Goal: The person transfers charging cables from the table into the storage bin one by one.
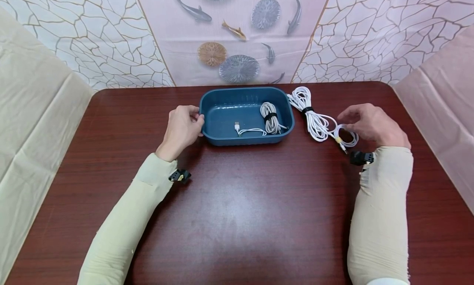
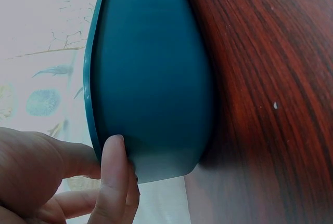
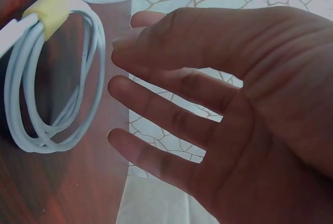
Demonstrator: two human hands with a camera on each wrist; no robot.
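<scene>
At the left end of a blue plastic bin (image 1: 246, 140), my left hand (image 1: 182, 127) pinches the rim. In the left wrist view, fingertips (image 2: 113, 154) rest against the bin's outer wall (image 2: 151, 78). My right hand (image 1: 374, 124) hovers at the right with fingers loosely extended, holding nothing. Just beside its fingertips lies a small coiled white cable (image 3: 99, 78) with a yellow tie (image 3: 48, 16); a gap separates them. Adjoining that coil is a larger white cable bundle (image 1: 314, 120) bound by a black strap (image 1: 307, 110).
Inside the bin are a grey-white cable bundle (image 1: 273, 120) with a black strap and a thin white cable with a USB plug (image 1: 237, 126). The dark red-brown table (image 1: 237, 211) ends at the back against a patterned cloth (image 1: 237, 33). Cream cloth (image 1: 33, 124) hangs at both sides.
</scene>
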